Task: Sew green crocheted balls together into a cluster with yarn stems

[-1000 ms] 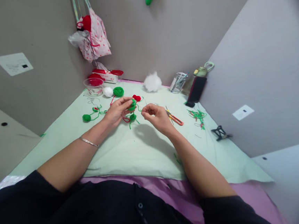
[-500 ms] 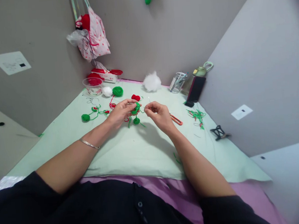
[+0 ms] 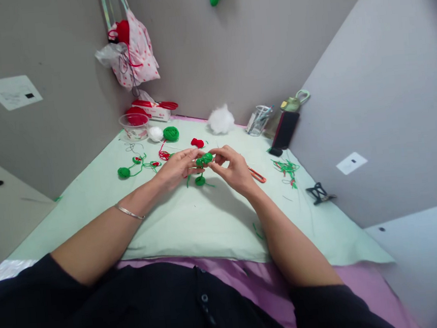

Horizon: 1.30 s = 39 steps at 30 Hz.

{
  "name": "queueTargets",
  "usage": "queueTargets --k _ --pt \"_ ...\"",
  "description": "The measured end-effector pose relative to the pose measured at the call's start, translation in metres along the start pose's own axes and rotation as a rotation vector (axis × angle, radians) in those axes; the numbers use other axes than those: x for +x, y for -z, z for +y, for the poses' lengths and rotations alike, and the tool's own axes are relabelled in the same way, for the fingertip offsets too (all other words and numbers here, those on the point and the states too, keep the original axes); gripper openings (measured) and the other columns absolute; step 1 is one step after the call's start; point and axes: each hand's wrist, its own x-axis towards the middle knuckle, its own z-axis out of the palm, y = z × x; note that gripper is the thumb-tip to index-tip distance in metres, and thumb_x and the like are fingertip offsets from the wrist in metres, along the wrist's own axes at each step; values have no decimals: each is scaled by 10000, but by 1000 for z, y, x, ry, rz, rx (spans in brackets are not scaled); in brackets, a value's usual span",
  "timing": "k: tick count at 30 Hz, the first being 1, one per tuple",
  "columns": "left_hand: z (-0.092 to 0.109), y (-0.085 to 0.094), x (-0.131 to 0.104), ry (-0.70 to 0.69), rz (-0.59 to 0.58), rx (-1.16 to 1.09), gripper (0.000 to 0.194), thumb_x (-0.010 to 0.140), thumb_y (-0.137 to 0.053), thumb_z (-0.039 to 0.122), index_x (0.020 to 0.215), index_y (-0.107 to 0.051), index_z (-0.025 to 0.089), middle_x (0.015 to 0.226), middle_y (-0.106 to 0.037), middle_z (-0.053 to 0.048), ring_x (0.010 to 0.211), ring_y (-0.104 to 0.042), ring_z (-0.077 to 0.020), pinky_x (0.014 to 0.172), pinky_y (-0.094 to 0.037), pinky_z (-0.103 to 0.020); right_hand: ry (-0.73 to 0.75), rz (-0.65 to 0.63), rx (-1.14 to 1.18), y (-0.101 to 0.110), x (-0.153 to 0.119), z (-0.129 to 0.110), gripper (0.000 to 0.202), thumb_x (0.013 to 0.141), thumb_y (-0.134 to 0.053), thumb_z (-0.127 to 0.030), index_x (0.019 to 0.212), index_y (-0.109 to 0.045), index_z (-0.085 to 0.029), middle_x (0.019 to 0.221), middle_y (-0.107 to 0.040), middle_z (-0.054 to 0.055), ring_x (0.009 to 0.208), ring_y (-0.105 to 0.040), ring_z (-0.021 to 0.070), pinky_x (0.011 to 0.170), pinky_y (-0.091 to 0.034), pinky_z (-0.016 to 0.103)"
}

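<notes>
Grey walls (image 3: pixel 268 37) are meeting in a corner behind a tabletop (image 3: pixel 186 228) that a pale green cloth is covering, with pink fabric (image 3: pixel 370 288) showing beneath its front edge. In the head view, a green yarn piece (image 3: pixel 204 159) is being held above the middle of the tabletop, between the person's two hands. It is looking small, bright green and lumpy, with rounded bulges and a textured surface; its finer stitches are too small to make out. The left hand (image 3: pixel 176 168) is gripping its left side between thumb and fingers, while the right hand (image 3: pixel 234 170) is pinching at its right edge with bent fingers. Just below, a small round green piece (image 3: pixel 200 181) is showing, with loose strands spreading beside it.

Behind the hands, a small red piece (image 3: pixel 197 143) is lying in front of a fluffy white tuft (image 3: pixel 221 120). Toward the left, a green yarn ball (image 3: pixel 171 134) is sitting beside a white ball (image 3: pixel 155 134), near a clear tub (image 3: pixel 135 133). A flat green disc (image 3: pixel 123 173) is trailing yarn nearer the left edge. To the right, an orange-handled tool (image 3: pixel 256 174) is lying beside the right hand, and green and red yarn scraps (image 3: pixel 286 168) are forming a tangle farther off, near a black clip (image 3: pixel 320 193).
</notes>
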Motion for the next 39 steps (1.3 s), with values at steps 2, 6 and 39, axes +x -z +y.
queueTargets --k 2,6,39 --pt "0 1 1 -20 15 23 455 796 -767 558 1010 -718 160 1031 -715 -91 971 -667 -203 918 -538 -390 -12 21 -11 1 1 2 169 841 -670 -217 1009 -689 -207 820 -549 2 775 -558 157 755 -464 313" --pt "-2 6 3 -65 46 66 364 692 -877 401 932 -724 174 959 -709 -40 921 -654 -172 956 -502 -378 -39 27 -6 -1 1 5 137 822 -692 -251 951 -665 -214 831 -559 -1 776 -558 156 761 -466 318" --pt "0 10 2 -129 99 490 199 732 -758 355 808 -702 180 773 -670 -21 692 -559 -152 689 -411 -294 -174 -97 272 3 5 7 256 749 -797 -343 959 -747 -206 827 -568 2 789 -554 154 832 -487 360"
